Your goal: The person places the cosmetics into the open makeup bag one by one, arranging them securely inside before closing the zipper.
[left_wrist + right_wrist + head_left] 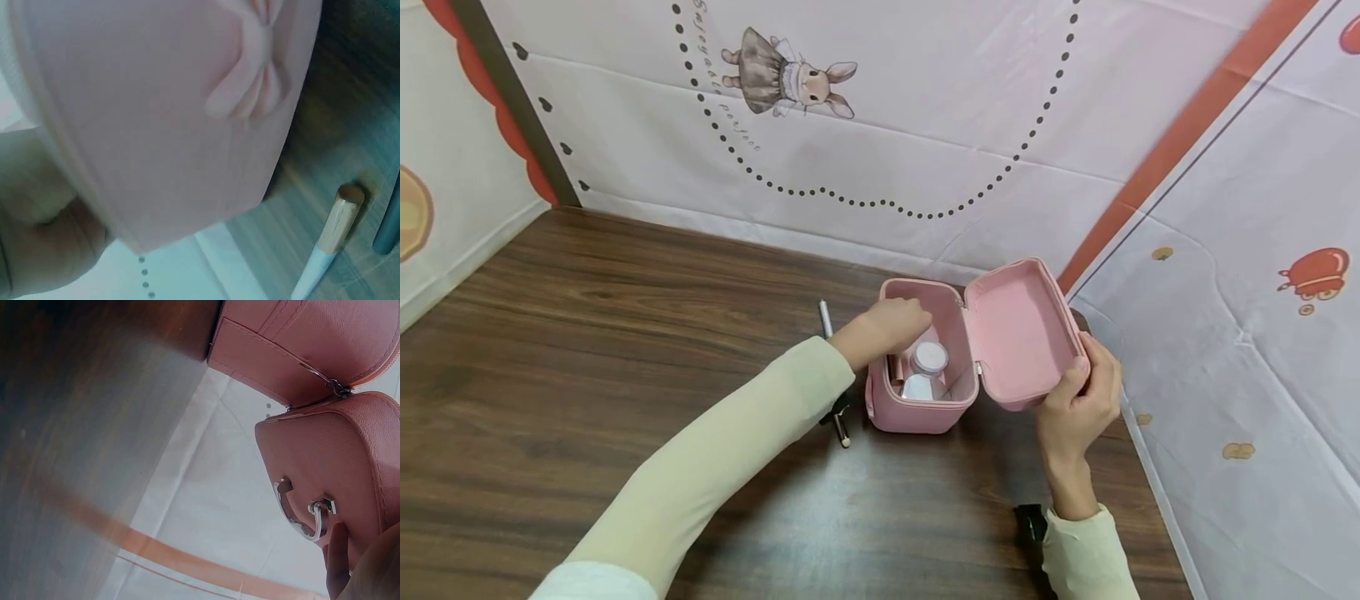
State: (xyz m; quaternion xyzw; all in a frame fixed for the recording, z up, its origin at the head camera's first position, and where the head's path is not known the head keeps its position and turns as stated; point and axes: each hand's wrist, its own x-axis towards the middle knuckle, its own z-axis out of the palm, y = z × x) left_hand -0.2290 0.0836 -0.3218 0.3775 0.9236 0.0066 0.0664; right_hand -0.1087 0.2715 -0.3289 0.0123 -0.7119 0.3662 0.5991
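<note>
A pink cosmetic case stands on the table with its lid swung over to the right. My left hand reaches down into the case, and the walls hide its fingertips, so I cannot tell what they touch. Inside, near that hand, lie a round white-lidded jar, a white item and a brown shiny item. My right hand grips the outer edge of the lid, thumb on the inner side. In the right wrist view a finger lies beside the lid's metal-ringed handle.
Left of the case, partly under my left forearm, lie a silver-tipped stick and a brush-like stick. The left wrist view shows a bow on the case's side. Printed cloth walls rise behind and to the right of the wooden table.
</note>
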